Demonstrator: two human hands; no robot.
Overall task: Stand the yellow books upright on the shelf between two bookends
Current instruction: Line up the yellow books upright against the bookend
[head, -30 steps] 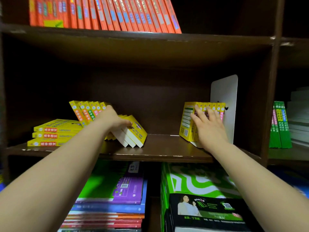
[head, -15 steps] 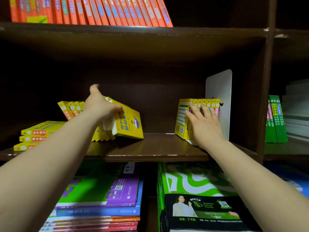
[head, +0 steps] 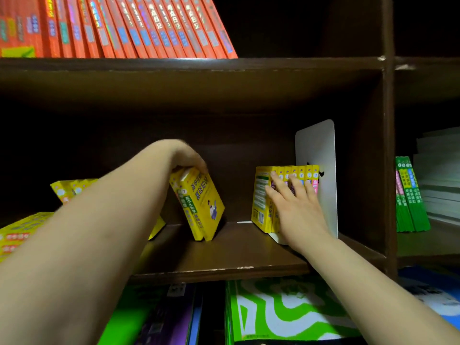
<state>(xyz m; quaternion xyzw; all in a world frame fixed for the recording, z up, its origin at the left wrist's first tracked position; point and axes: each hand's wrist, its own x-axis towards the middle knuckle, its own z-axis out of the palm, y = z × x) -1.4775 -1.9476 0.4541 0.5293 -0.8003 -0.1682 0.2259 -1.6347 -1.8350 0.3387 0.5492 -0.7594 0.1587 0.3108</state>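
Head view: The left hand (head: 185,158) holds a pair (head: 199,202) of yellow books by the top edge, with its fingers curled over it. The pair touches the shelf (head: 224,267) near its middle and leans, tops to the left. The row (head: 261,195) of yellow books that stands up is to the right of the pair, near the shelf's right end. There is bare shelf between them. I think the pair must slide right and tip up straight.

The right hand (head: 296,205) lies flat on the row's spines, fingers straight and a bit spread. The row stands just beside the white bookend (head: 316,145).

The left arm covers most of the leaning books (head: 69,190) and the flat pile (head: 20,232) at the shelf's left end. I see only one bookend. The left fingertips hide behind the pair.
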